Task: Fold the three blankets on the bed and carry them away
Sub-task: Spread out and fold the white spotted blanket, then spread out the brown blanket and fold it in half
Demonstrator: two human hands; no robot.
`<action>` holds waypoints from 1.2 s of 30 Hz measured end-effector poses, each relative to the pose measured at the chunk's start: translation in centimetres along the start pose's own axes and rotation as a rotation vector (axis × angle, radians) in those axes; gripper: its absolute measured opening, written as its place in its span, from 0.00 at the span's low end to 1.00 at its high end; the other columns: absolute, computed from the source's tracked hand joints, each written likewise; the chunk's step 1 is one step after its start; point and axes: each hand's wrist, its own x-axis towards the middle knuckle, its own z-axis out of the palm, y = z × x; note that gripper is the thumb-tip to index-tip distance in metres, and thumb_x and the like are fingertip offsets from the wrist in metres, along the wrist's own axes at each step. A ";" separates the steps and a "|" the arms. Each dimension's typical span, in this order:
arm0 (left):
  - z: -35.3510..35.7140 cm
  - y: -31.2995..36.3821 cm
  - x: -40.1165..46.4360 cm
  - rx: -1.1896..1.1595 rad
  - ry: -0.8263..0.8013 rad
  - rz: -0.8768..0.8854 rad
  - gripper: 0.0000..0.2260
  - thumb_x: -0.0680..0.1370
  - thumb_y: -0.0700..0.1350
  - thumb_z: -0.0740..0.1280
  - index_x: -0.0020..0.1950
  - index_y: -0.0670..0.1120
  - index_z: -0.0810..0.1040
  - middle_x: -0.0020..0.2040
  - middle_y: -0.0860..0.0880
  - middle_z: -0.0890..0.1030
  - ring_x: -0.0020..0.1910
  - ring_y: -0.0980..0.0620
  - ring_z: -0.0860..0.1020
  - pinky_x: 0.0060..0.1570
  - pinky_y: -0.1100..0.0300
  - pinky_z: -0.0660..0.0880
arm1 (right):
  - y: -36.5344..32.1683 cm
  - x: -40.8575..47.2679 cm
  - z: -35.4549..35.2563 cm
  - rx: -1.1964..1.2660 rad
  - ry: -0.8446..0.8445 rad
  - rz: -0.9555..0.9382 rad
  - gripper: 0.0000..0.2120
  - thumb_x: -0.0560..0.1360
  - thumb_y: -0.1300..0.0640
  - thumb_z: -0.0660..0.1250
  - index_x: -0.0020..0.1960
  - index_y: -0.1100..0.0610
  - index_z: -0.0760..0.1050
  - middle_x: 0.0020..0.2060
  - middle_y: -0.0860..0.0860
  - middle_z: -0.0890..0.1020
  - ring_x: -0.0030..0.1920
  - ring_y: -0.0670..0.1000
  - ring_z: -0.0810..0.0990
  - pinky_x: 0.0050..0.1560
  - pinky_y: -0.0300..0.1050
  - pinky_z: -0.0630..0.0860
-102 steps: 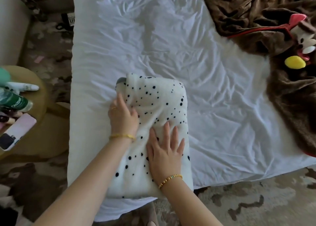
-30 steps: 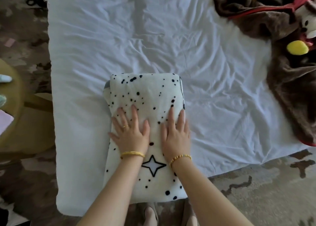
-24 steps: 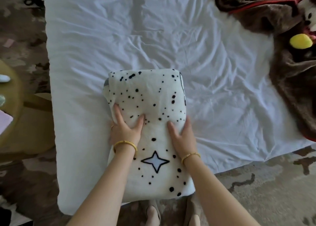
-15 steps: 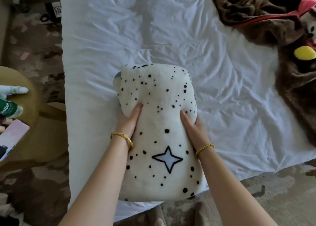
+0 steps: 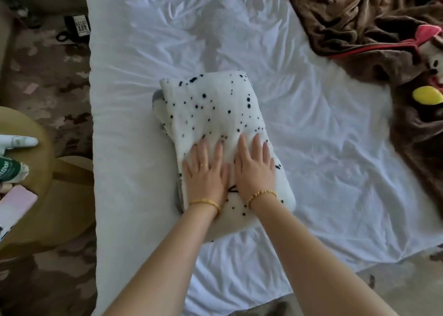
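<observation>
Here the folded white blanket with black spots lies on the white bed sheet, toward the near left part of the bed. Both hands lie flat on its near half, side by side: the left hand and the right hand press down with fingers straight and spread, gripping nothing. A crumpled brown blanket sprawls at the far right. A round tan table stands left of the bed.
</observation>
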 end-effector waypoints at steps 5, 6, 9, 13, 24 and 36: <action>2.9 -2.2 -0.2 0.009 -0.052 -0.151 0.26 0.80 0.60 0.45 0.74 0.60 0.37 0.77 0.47 0.37 0.76 0.45 0.40 0.72 0.43 0.48 | 3.1 -1.4 2.1 -0.094 0.001 -0.025 0.26 0.76 0.40 0.36 0.73 0.38 0.38 0.76 0.47 0.41 0.75 0.56 0.43 0.74 0.56 0.47; 2.9 -2.0 0.0 0.020 -0.050 -0.151 0.26 0.80 0.60 0.45 0.75 0.60 0.38 0.77 0.47 0.38 0.76 0.44 0.40 0.72 0.42 0.49 | 3.5 -1.5 2.2 -0.082 -0.007 0.005 0.27 0.75 0.39 0.36 0.73 0.39 0.37 0.76 0.47 0.41 0.75 0.56 0.43 0.74 0.55 0.47; 2.6 -1.2 0.0 0.041 -0.062 -0.190 0.26 0.80 0.59 0.46 0.75 0.59 0.39 0.77 0.45 0.39 0.76 0.44 0.42 0.72 0.42 0.50 | 4.8 -1.9 2.2 -0.047 -0.044 0.052 0.27 0.78 0.41 0.39 0.74 0.41 0.36 0.76 0.49 0.42 0.76 0.54 0.45 0.74 0.52 0.48; 1.9 -0.5 -0.8 0.061 -0.100 -0.290 0.26 0.80 0.58 0.46 0.76 0.57 0.39 0.76 0.40 0.43 0.75 0.41 0.48 0.72 0.45 0.52 | 6.4 -3.3 1.7 0.031 -0.131 0.106 0.26 0.80 0.45 0.40 0.75 0.45 0.35 0.76 0.48 0.45 0.76 0.50 0.46 0.75 0.49 0.48; -0.4 9.8 -3.3 0.127 -0.160 -0.549 0.22 0.82 0.44 0.47 0.74 0.37 0.52 0.75 0.40 0.53 0.74 0.43 0.54 0.73 0.51 0.54 | 15.4 -5.6 -5.7 0.021 -0.414 0.006 0.20 0.82 0.51 0.44 0.69 0.56 0.65 0.68 0.51 0.66 0.73 0.51 0.57 0.73 0.49 0.54; 1.9 38.5 -3.0 0.042 -0.235 -0.159 0.16 0.79 0.44 0.55 0.66 0.46 0.69 0.65 0.44 0.72 0.64 0.44 0.70 0.68 0.50 0.61 | 37.1 -7.1 -22.4 0.016 -0.177 0.079 0.21 0.81 0.54 0.48 0.74 0.54 0.57 0.69 0.50 0.66 0.70 0.52 0.62 0.68 0.47 0.63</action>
